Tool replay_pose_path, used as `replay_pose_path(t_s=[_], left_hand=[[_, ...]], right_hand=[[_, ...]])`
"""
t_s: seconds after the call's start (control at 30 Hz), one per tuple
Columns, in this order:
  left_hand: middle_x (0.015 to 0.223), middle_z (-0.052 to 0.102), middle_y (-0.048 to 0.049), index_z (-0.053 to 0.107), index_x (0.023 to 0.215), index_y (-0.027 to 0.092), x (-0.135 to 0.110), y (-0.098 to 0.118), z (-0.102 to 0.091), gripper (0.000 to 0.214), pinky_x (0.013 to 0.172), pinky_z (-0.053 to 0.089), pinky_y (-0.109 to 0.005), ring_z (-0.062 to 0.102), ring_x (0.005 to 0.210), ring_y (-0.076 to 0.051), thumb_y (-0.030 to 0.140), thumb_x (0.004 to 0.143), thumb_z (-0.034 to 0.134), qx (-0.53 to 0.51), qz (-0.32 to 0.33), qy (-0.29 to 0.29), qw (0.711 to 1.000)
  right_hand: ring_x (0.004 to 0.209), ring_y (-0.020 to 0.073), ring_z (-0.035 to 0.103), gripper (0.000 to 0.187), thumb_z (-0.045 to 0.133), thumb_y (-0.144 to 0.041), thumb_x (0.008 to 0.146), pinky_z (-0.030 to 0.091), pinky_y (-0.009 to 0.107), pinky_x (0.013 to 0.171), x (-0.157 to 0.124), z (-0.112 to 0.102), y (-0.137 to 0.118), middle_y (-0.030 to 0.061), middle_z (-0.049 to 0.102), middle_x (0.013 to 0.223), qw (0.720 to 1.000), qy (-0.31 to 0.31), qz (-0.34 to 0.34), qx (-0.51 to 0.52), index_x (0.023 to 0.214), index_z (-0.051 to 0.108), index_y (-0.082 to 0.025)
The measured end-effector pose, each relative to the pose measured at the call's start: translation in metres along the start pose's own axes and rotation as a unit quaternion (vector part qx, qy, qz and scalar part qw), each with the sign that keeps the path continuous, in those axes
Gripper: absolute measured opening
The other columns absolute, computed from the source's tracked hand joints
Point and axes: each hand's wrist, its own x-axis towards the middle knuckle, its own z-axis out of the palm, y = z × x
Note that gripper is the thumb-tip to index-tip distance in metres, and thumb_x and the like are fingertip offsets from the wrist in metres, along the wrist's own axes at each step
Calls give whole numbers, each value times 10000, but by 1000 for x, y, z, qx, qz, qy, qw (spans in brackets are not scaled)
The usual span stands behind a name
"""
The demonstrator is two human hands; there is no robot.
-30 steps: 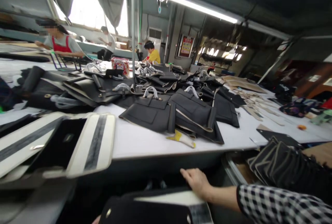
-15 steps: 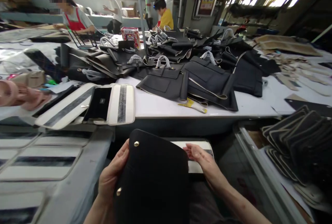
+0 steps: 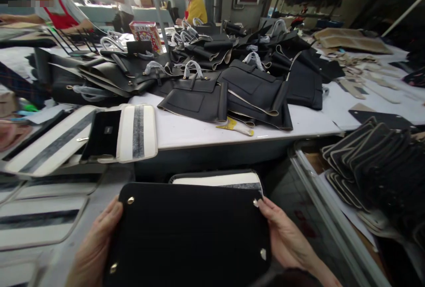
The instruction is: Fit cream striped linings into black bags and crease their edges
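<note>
Crowded workshop table (image 3: 186, 132) fills the upper frame with dark bags (image 3: 199, 96); at bottom centre, left hand (image 3: 94, 247) and right hand (image 3: 285, 238) grip a black studded panel (image 3: 189, 234) by its sides.

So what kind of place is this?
Probably a handbag factory: half-made black handbags heaped on a long white worktable, stacks of cut panels, and the left hand and right hand holding a black studded panel.
</note>
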Motion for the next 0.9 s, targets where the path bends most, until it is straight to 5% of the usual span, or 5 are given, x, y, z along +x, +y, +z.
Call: replay_pose_path(t_s=[0.1,0.23,0.37,0.53,0.9], left_hand=[[894,752,12,629,1098,269,5,-8,22,509,637,577,-291,701,713,-207,385,647,835,20,-44,-87,995],[886,715,-19,612,1110,196,19,-21,40,393,714,518,-238,666,804,-174,418,806,722,118,29,-176,977],[771,648,-6,639,968,164,40,-23,47,315,630,446,-223,595,726,-152,465,884,604,245,132,-163,947],[759,627,-2,652,840,158,58,-17,53,318,619,408,-227,560,705,-144,461,892,572,326,183,-131,918],[652,585,19,663,1175,166,73,-24,55,393,613,403,-243,556,637,-146,428,897,568,391,197,-94,894]], right_hand=[[836,234,681,332,804,-470,704,558,329,746,8,-21,-25,47,731,896,991,53,-59,-111,880,684,-215],[695,199,641,348,753,-509,751,529,269,603,33,-44,-43,47,702,790,957,60,-96,-269,860,682,-187],[639,176,636,386,807,-501,676,519,233,548,59,-51,-50,40,706,763,957,91,-67,-266,864,672,-192],[806,265,711,691,879,-425,540,594,300,650,78,-46,-55,90,749,927,966,130,-28,-220,1162,649,-231],[887,348,716,660,864,-446,475,620,316,603,92,-41,-51,135,750,976,948,186,-15,-257,1087,722,-242]])
